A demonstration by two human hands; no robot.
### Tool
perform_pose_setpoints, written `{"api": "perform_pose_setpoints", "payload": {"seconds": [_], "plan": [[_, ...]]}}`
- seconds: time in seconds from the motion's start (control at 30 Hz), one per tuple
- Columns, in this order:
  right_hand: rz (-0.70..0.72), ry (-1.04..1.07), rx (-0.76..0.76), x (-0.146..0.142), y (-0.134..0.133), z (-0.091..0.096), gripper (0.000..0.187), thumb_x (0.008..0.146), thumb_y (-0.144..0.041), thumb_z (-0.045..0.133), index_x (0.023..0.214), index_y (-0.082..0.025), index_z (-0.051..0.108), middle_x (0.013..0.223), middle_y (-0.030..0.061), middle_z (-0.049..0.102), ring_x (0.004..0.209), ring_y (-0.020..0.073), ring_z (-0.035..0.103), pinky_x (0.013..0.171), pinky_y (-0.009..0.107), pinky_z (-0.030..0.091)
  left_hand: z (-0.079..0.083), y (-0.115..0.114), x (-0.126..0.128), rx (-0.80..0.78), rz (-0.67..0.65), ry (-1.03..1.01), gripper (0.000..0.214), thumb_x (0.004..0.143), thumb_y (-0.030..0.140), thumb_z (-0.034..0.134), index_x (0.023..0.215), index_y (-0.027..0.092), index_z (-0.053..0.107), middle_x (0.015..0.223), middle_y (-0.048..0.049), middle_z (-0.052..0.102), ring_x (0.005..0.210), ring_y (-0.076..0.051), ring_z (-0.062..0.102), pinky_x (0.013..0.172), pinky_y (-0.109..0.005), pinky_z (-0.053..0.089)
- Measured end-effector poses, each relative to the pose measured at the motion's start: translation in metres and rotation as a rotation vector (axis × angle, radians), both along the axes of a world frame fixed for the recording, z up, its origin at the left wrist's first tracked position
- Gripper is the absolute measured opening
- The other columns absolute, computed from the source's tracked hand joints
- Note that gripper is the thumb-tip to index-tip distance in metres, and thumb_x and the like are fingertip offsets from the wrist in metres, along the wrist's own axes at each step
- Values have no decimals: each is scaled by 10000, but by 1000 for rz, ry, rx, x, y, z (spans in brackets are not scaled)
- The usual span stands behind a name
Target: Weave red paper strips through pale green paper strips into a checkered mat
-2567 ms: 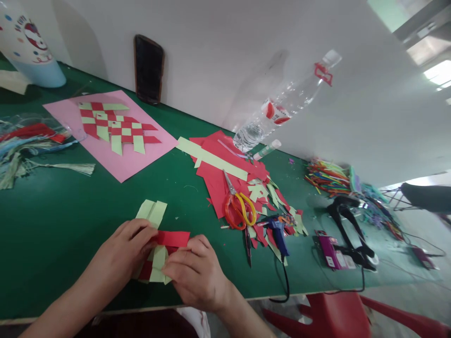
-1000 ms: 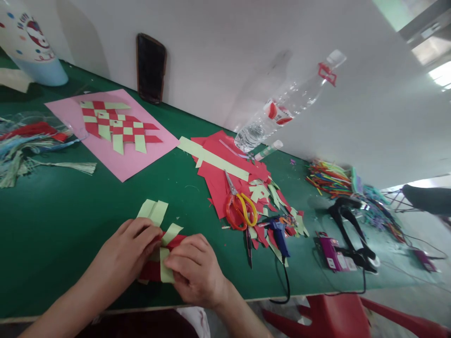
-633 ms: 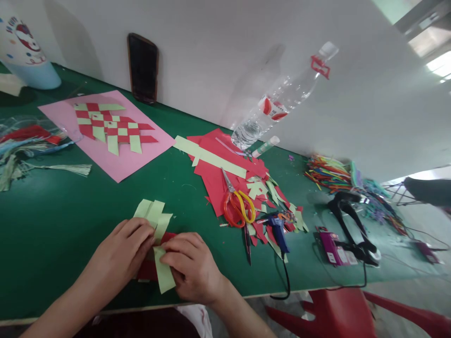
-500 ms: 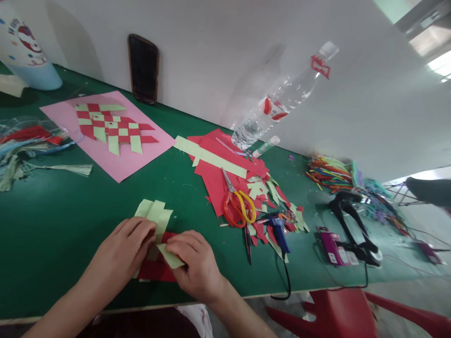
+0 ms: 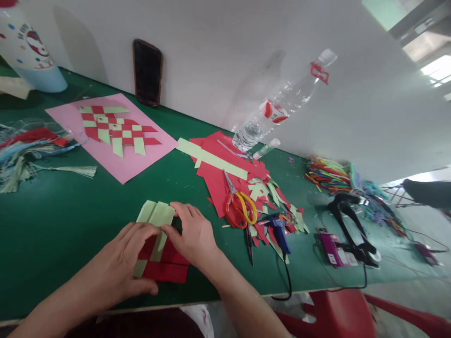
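Observation:
A woven piece of red and pale green paper strips (image 5: 167, 272) lies on the table close to its front edge. Over its left side rests my left hand (image 5: 128, 256), open, fingertips on the paper and thumb spread apart near the lower edge. My right hand (image 5: 193, 230) grips a pale green paper strip (image 5: 162, 215) at the top of the weave, thumb and index finger at its right side. The fingertips of both hands almost meet over the strips. My left hand hides the weave's left part.
Scissors (image 5: 241, 206) and a blue glue gun (image 5: 280, 232) lie on red and green paper scraps (image 5: 214, 180). Behind stand a plastic bottle (image 5: 275, 112) and a phone (image 5: 148, 72). Paper fish lie on a pink sheet (image 5: 121, 171); tassels (image 5: 45, 145) are left.
The pale green strip folded up in my right hand now lies down over the red strips. My right hand has moved up to the weave's top; my left hand has opened and spread its thumb.

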State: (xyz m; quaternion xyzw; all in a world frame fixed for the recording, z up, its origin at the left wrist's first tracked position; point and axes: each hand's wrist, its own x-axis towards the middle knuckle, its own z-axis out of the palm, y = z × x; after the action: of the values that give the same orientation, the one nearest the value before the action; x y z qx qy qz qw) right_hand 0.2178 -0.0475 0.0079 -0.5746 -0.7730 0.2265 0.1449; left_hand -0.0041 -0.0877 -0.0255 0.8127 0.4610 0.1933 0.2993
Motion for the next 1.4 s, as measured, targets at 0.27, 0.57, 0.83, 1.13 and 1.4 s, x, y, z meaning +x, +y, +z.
{"api": "perform_pose_setpoints", "payload": {"seconds": [0.27,0.57,0.83,1.13,1.4], "plan": [[18,-124,-26,-4,5,4,468,982,-350,752,1407,-216,608,1333,117,672,1197,309,662,934,427,616,4,-3,0,79,-81,58,649,696,256,899,1244,281,551,1300,-73,647,1208,-319,631,989,-437,578],[20,4,85,10,4,-1,365,1059,-255,584,1413,-172,621,1325,149,671,1230,283,654,1047,417,571,-2,-2,-3,102,-117,66,541,776,375,895,1242,290,635,1295,-72,675,1176,-303,641,946,-398,574],[84,-138,-14,12,19,8,428,1064,-315,634,1460,-154,609,1389,154,652,1258,327,603,1059,474,545,10,4,9,195,-88,59,125,1021,347,592,1007,255,676,1076,-53,712,968,-261,651,857,-406,553],[119,-60,16,8,25,4,68,993,-290,749,996,-223,735,1138,53,707,1063,233,628,963,357,513,9,-3,16,232,-73,169,253,1071,364,473,1031,244,692,1072,-70,738,1000,-275,673,923,-449,541],[155,164,179,19,-6,5,122,1001,-153,623,916,-228,666,990,43,779,949,192,698,894,328,517,10,6,15,-39,140,71,114,932,339,543,982,260,609,910,-21,714,800,-229,719,712,-338,584]]}}
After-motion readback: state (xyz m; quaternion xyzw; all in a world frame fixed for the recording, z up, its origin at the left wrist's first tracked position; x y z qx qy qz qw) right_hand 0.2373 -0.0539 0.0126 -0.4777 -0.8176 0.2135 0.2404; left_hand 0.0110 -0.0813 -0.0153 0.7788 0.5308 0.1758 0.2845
